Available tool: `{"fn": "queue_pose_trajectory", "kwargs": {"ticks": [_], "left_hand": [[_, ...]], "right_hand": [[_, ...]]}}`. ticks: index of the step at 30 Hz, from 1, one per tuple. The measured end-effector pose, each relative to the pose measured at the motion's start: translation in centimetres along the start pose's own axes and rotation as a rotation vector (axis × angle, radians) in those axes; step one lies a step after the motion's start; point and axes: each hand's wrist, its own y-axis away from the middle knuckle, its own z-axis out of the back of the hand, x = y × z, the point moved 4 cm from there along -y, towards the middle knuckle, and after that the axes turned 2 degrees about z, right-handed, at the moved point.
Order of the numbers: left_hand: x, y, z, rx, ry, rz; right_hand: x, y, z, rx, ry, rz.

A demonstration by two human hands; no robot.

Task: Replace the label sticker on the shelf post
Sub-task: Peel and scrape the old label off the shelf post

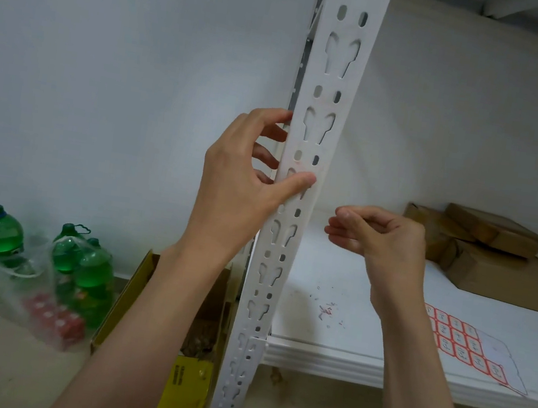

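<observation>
Nearest the camera, two bare forearms reach up toward the white slotted shelf post [304, 160], which runs from bottom centre up to the top edge, tilted slightly in this wide view. Left hand [246, 180] grips the post from its left side: thumb pressed flat on the front face just below a pair of small oval holes, fingers curled round the left edge. Faint reddish residue shows on the post face beside the thumb tip; no intact label visible there. Right hand [380, 235] is off the post, just to its right, fingers curled with thumb against fingertips; whether it pinches anything, cannot tell. Below it, on the white shelf board [343, 352], small red and grey scraps [328, 310] lie scattered. Farther right on the same board lies a sticker sheet [462, 345] with rows of red-bordered labels, part of it already bare backing. At left on the floor: an open yellow cardboard box [186, 386] beside the post base, then green plastic bottles [85, 268], some in a clear bag with red packs. Far back on the shelf, brown cardboard boxes [495, 256] are stacked against the wall.
</observation>
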Motion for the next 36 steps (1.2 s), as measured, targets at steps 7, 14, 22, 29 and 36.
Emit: {"fn": "queue_pose_trajectory", "kwargs": {"ticks": [7, 14, 22, 29, 36], "left_hand": [[-0.5, -0.1, 0.0, -0.023, -0.021, 0.016], [0.0, -0.2, 0.0, 0.032, 0.103, 0.09], [0.7, -0.6, 0.3, 0.077, 0.142, 0.107], [1.3, -0.8, 1.2, 0.084, 0.187, 0.12], [1.7, -0.8, 1.5, 0.001, 0.238, 0.157]], "right_hand": [[-0.2, -0.3, 0.4, -0.037, 0.15, 0.004], [1.9, 0.4, -1.3, -0.044, 0.001, 0.12], [4.2, 1.0, -4.6, 0.001, 0.098, 0.232], [4.4, 0.8, -5.6, -0.044, 0.19, 0.247], [4.8, 0.6, -3.7, -0.007, 0.048, 0.218]]}}
